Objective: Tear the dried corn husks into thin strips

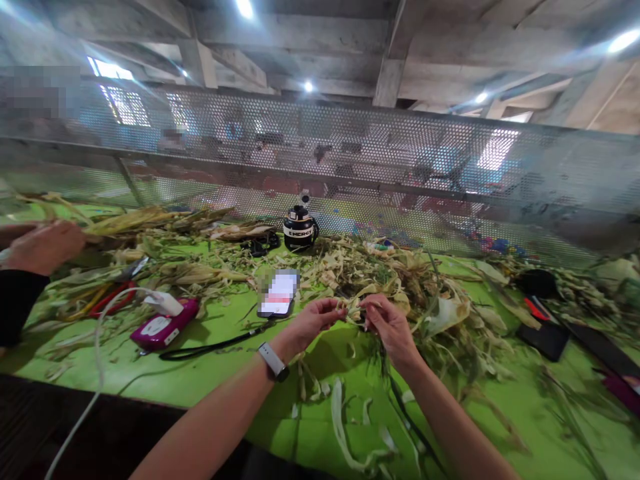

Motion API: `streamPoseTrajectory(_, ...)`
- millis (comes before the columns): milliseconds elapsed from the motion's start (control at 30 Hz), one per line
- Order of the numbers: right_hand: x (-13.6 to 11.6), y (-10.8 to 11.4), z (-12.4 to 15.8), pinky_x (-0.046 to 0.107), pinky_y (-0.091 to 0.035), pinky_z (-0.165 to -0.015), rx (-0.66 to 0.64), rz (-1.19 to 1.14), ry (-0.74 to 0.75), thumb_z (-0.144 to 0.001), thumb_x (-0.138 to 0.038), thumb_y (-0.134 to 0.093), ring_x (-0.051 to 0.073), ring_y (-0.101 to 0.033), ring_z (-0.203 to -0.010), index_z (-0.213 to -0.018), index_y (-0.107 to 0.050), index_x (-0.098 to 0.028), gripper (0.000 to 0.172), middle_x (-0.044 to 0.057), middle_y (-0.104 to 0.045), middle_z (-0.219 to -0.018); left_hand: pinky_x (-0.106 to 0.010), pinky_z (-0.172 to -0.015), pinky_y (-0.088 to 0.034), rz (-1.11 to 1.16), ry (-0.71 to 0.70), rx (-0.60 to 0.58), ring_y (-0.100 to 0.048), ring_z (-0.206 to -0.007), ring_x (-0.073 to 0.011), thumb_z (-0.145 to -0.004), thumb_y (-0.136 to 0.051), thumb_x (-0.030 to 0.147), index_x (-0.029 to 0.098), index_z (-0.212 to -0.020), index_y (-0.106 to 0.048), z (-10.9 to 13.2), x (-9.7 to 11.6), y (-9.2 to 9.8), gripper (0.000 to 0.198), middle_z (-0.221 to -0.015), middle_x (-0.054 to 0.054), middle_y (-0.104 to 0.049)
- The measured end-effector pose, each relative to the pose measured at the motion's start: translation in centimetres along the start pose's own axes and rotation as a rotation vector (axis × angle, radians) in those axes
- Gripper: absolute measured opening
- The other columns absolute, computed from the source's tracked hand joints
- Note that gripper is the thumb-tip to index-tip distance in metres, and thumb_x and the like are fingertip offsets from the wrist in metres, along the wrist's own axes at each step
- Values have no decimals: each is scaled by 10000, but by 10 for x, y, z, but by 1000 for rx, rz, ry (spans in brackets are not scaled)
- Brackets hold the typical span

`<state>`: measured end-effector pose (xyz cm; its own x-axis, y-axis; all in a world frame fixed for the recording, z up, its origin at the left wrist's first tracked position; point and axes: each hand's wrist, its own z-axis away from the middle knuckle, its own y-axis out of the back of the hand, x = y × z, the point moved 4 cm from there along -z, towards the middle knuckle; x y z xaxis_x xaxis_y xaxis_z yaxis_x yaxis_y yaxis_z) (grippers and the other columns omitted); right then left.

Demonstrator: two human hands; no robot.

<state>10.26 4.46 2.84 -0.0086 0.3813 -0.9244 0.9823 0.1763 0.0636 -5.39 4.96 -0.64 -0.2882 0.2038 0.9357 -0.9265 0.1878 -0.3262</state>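
Note:
My left hand (319,319) pinches a small bundle of pale strips (354,311), which look like dried corn husk. On the bundle's other side, my right hand (389,325) has its thumb and fingers closed on the same strips. Both hands hover just over the near edge of a heap of husk scraps (400,277). Dark, thin stems hang below my right hand. Loose curled husk strips (340,420) lie on the green table (280,417) in front of me. A watch with a grey band (273,360) is on my left wrist.
A phone (279,293) lies left of my hands, near a purple power bank (165,325) with a white cable and red-handled scissors (111,300). Behind stands a black jar (299,228) before a perforated metal screen (340,153). A co-worker's hands (45,247) are at far left.

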Motion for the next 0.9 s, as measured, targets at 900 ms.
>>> streamPoseTrajectory(900,5,-12,11,239,-464,-482,-94,228,4,-844,-502,-481,120,-549,-485,-876,-597,-196,329,-1,-589,-642,-210,-534,-294,-150,-145,45,-440,-531,-71,-485,-812,431,175,-686,-463,-1,-9,-4,477,-560,78,-469)
